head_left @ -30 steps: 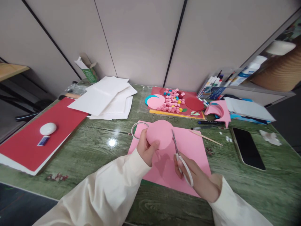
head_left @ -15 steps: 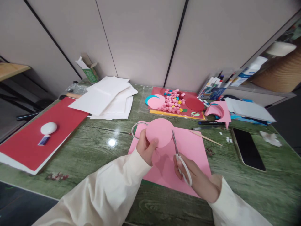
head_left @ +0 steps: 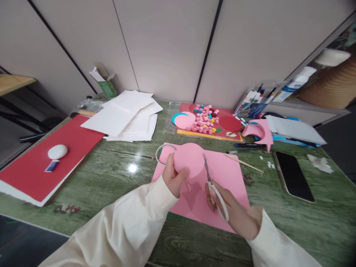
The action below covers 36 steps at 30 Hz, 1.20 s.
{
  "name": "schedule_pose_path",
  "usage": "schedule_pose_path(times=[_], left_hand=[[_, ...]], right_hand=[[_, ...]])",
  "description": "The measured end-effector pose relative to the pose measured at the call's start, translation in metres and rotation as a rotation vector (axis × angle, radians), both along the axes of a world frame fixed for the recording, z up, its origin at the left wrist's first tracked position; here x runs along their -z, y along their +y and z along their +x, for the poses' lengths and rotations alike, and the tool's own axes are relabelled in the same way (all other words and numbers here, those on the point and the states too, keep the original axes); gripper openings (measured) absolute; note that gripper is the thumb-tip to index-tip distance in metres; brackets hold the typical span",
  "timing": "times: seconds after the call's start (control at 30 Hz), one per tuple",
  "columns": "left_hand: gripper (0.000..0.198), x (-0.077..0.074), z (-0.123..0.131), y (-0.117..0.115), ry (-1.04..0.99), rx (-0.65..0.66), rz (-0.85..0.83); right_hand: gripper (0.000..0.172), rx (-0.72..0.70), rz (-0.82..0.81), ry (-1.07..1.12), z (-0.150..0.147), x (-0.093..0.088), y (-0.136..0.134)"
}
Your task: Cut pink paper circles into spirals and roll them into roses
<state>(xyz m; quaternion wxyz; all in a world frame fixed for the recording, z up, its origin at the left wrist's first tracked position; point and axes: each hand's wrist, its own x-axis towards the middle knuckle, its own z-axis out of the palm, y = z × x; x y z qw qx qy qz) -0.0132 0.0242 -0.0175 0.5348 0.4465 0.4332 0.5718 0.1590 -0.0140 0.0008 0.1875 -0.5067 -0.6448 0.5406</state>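
The left hand (head_left: 172,178) is closed on a round pink paper disc (head_left: 189,158), thumb on the near face and fingers behind its lower left edge, holding it raised and tilted above a large pink paper sheet (head_left: 225,174) that lies flat on the green marbled surface (head_left: 111,178). The right hand (head_left: 236,213) grips a pair of white-handled scissors (head_left: 208,174), fingers through the loops, with the blades pointing away from the person and their tips touching the right edge of the disc. Whether the blades are parted or closed cannot be told. Both arms wear cream sleeves. A thin white ring (head_left: 159,152) lies at the far left corner of the pink sheet, just beside the left hand. To the right of the sheet lie a slim wooden stick (head_left: 244,162) and a black pen (head_left: 246,145), and further right a black phone (head_left: 294,174) rests face up. Beyond the sheet sits a red tray (head_left: 191,106) bearing a heap of small pink, blue and yellow pom-poms (head_left: 205,119) and paper circles. A stack of white sheets (head_left: 128,115) lies at the far left, and nearer, a red board (head_left: 33,174) carries a white oval object (head_left: 57,151).
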Motion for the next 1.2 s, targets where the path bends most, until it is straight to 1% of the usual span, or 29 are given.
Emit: schedule_pose_path(times=[0.13, 0.3, 0.4, 0.53, 0.7, 0.87, 1.03, 1.2], left_hand=[[0.038, 0.001, 0.000, 0.000, -0.002, -0.016, -0.009], [0.039, 0.006, -0.001, 0.002, 0.003, -0.047, 0.002], [0.038, 0.005, -0.001, 0.002, 0.009, -0.061, -0.008], [0.035, 0.003, -0.001, 0.001, 0.043, -0.068, -0.024], [0.033, 0.004, -0.001, 0.001, 0.057, -0.068, -0.039], [0.029, 0.007, -0.002, 0.000, 0.090, -0.026, -0.057], [0.024, 0.011, -0.003, -0.001, 0.084, -0.014, -0.011], [0.024, 0.009, -0.002, -0.001, 0.080, -0.009, -0.011]], right_hand=[[0.037, -0.011, 0.003, -0.018, -0.001, -0.003, 0.001], [0.040, 0.015, -0.022, -0.008, -0.004, -0.008, 0.001], [0.042, 0.028, -0.023, 0.021, -0.003, -0.005, 0.000], [0.040, 0.050, -0.019, 0.034, -0.001, 0.000, -0.001], [0.044, 0.013, -0.011, 0.038, -0.002, -0.003, 0.001], [0.039, 0.003, -0.018, 0.021, -0.002, -0.002, 0.000], [0.035, -0.020, 0.003, 0.002, -0.001, -0.003, 0.000], [0.035, -0.008, 0.022, 0.015, 0.000, 0.001, 0.000]])
